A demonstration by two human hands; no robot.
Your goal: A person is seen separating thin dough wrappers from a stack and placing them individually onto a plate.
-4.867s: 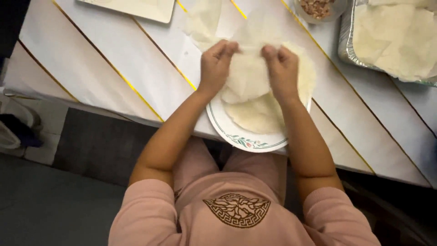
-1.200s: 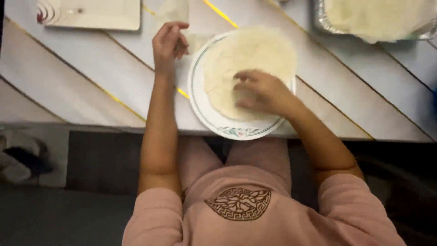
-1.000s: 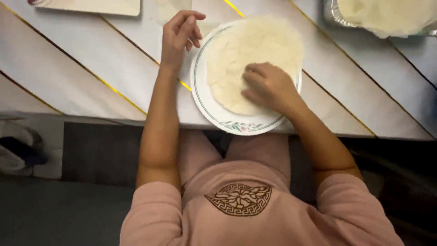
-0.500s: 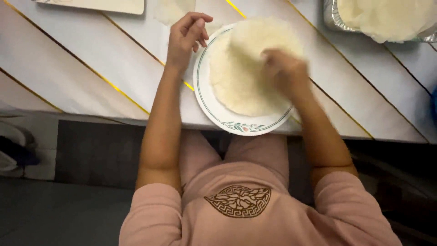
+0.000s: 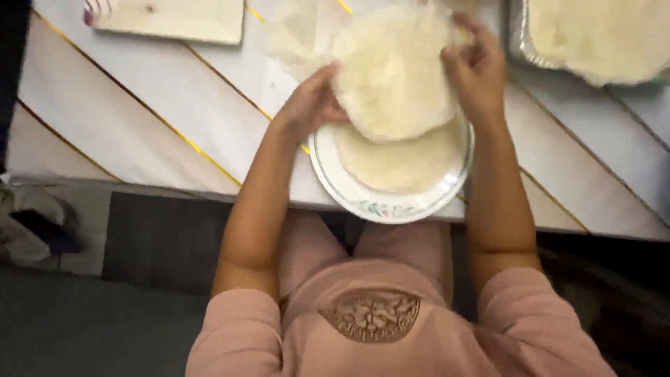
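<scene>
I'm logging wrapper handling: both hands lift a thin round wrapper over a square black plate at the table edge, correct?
Not quite. The head view shows the left hand and right hand lifting the wrapper over a round white plate, not a square black one.

I hold a pale, round flatbread lifted and tilted above the plate, where another flatbread lies flat.

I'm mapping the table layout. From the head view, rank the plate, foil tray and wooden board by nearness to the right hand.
From the right hand:
1. Plate, just below it, toward the person.
2. Foil tray, off to one side at the table's top corner.
3. Wooden board, far across, beyond the left hand.
</scene>
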